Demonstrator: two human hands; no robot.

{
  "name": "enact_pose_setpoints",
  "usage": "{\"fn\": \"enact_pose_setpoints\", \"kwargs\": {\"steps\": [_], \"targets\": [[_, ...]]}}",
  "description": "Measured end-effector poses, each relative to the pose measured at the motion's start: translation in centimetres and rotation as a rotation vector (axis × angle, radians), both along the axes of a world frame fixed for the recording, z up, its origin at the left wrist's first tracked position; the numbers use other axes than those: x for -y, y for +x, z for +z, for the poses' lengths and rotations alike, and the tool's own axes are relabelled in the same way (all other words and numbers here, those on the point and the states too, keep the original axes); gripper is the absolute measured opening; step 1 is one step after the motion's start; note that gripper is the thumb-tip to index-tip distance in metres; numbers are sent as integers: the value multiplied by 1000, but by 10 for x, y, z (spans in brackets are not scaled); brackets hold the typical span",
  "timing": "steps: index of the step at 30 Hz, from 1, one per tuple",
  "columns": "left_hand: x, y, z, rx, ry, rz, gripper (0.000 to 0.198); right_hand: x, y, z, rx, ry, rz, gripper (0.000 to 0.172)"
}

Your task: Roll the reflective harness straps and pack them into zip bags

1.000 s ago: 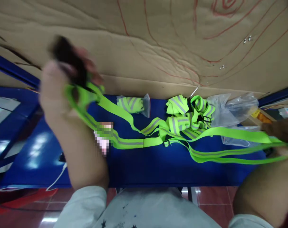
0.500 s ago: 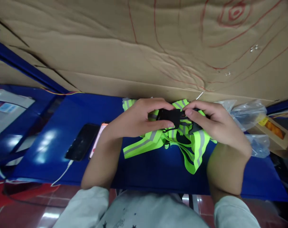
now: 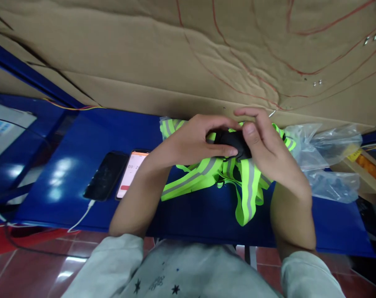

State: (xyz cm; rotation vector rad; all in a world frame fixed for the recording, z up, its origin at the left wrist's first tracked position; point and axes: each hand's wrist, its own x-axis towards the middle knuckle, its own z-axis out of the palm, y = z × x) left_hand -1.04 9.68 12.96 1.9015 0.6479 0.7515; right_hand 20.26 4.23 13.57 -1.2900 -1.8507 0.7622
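A tangle of neon yellow-green reflective straps (image 3: 248, 194) with grey stripes lies in front of me. Among them is a soft-looking black piece (image 3: 231, 142), whose exact kind I cannot make out. My left hand (image 3: 194, 138) pinches it between thumb and fingers from the left. On its right side is my right hand (image 3: 268, 145), with thumb raised and index finger stretched out apart from it. The lower fingers of that hand are hidden, and its palm side is close against the black piece.
The blue table (image 3: 188, 219) backs onto a cardboard wall (image 3: 144, 62) with red lines. On the left lie a black phone (image 3: 105, 176) on a white cable and a lit phone (image 3: 128, 174). Clear plastic bags (image 3: 327, 161) and a cardboard box (image 3: 369, 171) sit at right.
My right thumb and index finger have come away from the black strap they were pinching and spread apart. The left hand still pinches the black piece, which now looks bunched. The view has shifted slightly.
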Motion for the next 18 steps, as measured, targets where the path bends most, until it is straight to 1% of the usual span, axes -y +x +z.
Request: {"fn": "enact_pose_setpoints", "kwargs": {"steps": [3,5,6,8,9,10,12,13,14,16,17,18], "targets": [[0,1,1,160,-117,80,58,-2,11,2,-68,-10,-7,48],[2,1,2,216,-212,166,56,-2,18,3,-90,8,4,48],[3,2,3,241,-259,204,55,-2,21,3,-106,1,33,49],[5,4,4,311,-355,239,52,-2,24,2,-153,-54,89,53],[6,5,4,350,-401,234,51,-1,25,1,-178,-91,98,53],[6,7,5,385,-447,219,50,-1,25,0,-201,-129,92,47],[7,12,5,436,-529,171,45,1,24,0,-255,-214,81,27],[8,15,4,460,-562,139,42,2,23,1,-296,-260,94,21],[8,18,4,493,-587,91,38,2,22,2,-351,-297,115,19],[10,23,3,558,-601,-23,30,3,19,5,-474,-333,136,19],[11,25,3,577,-583,-48,27,3,17,7,-534,-327,125,20],[13,27,3,578,-544,-22,25,3,15,8,-587,-311,98,22]]}}
